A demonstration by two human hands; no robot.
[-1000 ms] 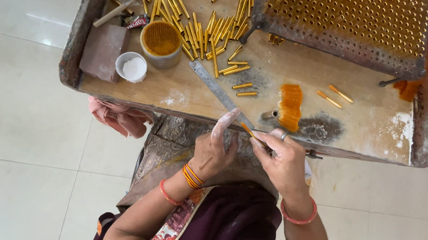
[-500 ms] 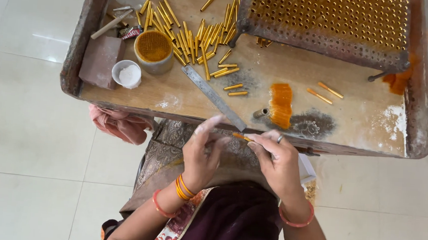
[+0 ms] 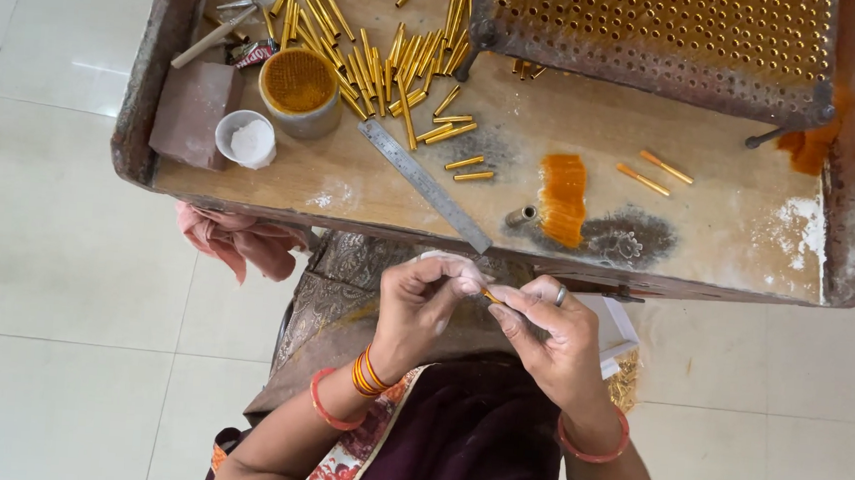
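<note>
My left hand (image 3: 423, 305) and my right hand (image 3: 542, 328) meet just below the near edge of the wooden work tray (image 3: 748, 242). Between the fingertips of both hands is a thin orange-yellow stick (image 3: 491, 297); its full length is hidden by the fingers. Orange and red bangles circle both wrists. On the tray lies a heap of yellow sticks (image 3: 380, 61), with a few loose ones (image 3: 463, 162) closer to me.
A steel ruler (image 3: 426, 185) lies diagonally on the tray. A cup of orange paste (image 3: 299, 86), a small white cup of powder (image 3: 246, 140), a brown block (image 3: 191, 113), an orange smear (image 3: 563, 199) and a perforated metal rack (image 3: 662, 36) are there too. A pink cloth (image 3: 242, 239) hangs at the tray's left.
The view has shifted so the tray sits higher in frame. Both hands stay together on the thin stick, with the fingers slightly rearranged around it.
</note>
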